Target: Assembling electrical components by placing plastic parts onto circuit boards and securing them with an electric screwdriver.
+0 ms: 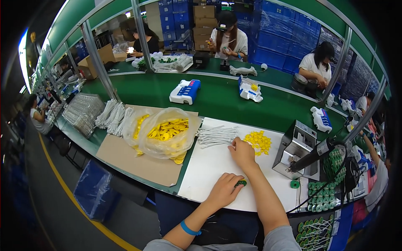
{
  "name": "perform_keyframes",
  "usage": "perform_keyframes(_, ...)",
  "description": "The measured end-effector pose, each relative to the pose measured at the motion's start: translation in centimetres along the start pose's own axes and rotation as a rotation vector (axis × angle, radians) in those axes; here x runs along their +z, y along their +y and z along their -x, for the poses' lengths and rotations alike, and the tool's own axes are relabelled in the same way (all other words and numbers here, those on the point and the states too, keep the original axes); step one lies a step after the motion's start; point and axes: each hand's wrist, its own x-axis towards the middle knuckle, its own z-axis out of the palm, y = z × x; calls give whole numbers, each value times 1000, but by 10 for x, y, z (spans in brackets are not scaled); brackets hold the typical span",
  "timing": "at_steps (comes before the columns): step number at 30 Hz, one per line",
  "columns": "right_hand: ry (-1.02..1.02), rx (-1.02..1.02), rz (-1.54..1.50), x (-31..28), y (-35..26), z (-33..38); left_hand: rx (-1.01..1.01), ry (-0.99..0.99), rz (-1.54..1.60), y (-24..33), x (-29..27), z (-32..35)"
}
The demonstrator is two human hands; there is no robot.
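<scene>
My left hand (pixel 225 190) rests low over the white work sheet, its fingers closed on a small round green circuit board (pixel 240 183) with a bit of yellow at its edge. Farther forward, my right hand (pixel 243 154) is curled with its fingertips down at the right ends of a bundle of white cables (pixel 215 136). Whatever sits between those fingertips is hidden. Just right of that hand lies a loose pile of small yellow plastic parts (pixel 258 142).
A clear bag of yellow parts (pixel 167 131) lies on cardboard (pixel 121 152) at left. To the right stand a metal fixture (pixel 295 146) with a black cylinder and several green boards (pixel 321 196). Blue-white housings (pixel 185 92) sit on the green belt (pixel 217 90); people work beyond.
</scene>
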Motion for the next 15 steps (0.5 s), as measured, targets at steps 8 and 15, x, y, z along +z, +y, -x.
perform_keyframes(8,-14,-22,-137,18,18,-8,7,-13,-5,-10,3,-5)
perform_keyframes(15,550,-322,-158,22,18,-25,15,-18,-14,-13,11,-8)
